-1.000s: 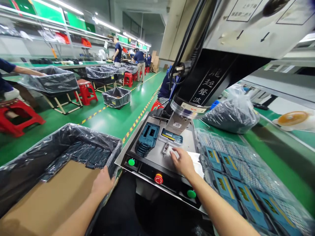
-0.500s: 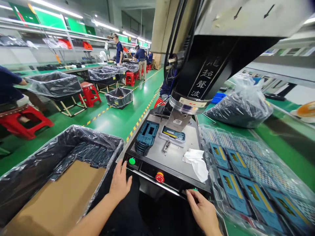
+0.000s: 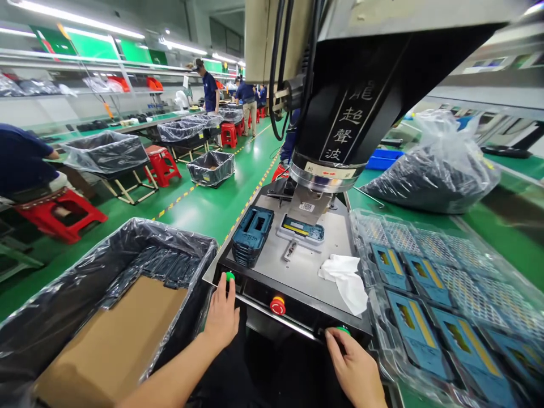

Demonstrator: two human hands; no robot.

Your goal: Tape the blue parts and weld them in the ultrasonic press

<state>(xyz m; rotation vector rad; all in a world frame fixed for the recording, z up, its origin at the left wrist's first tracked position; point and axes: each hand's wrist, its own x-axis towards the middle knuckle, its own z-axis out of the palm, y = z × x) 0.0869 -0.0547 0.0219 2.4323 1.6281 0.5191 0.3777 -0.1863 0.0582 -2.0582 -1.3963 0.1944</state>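
My left hand (image 3: 221, 317) has its fingertips on the left green button (image 3: 230, 276) of the machine's front panel, holding nothing. My right hand (image 3: 356, 362) rests at the panel's right end, fingers over the right green button (image 3: 343, 329), also holding nothing. Between them sits a red stop button (image 3: 277, 306). Under the machine's metal horn (image 3: 306, 205), a teal part with a yellow strip (image 3: 302, 228) lies in a white fixture (image 3: 317, 247). To its left on the metal plate (image 3: 272, 277) stands a stack of teal frames (image 3: 251, 235).
A lined bin (image 3: 170, 334) with cardboard and dark parts stands at the left. White cloth (image 3: 346, 280) lies on the plate. Clear trays (image 3: 376, 300) of teal parts are on the right, a filled plastic bag (image 3: 437, 170) behind. Several people work further back.
My left hand has moved up and right, from beside the left green button onto it. My right hand stays at the right button. The view has shifted slightly.
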